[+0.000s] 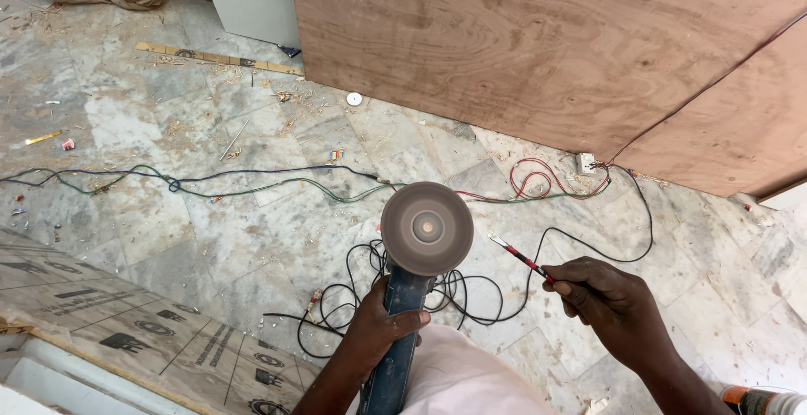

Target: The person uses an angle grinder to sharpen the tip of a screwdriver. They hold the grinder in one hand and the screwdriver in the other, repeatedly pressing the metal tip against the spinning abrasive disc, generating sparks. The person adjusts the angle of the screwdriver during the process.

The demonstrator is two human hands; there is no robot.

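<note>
My left hand (376, 328) grips the blue body of an angle grinder (397, 356), whose round grey disc (426, 228) faces up and looks blurred as if spinning. My right hand (609, 301) pinches a thin red and black pencil (521, 256) between fingers and thumb, its tip pointing toward the disc but apart from it. A black cable (471, 293) lies coiled on the marble floor under both hands.
Large plywood sheets (538, 45) lean at the back and right. Green, blue and red wires (252, 184) run across the dusty floor to a small white socket (585, 163). A printed board (126, 314) lies at lower left. Wood scraps lie scattered at top left.
</note>
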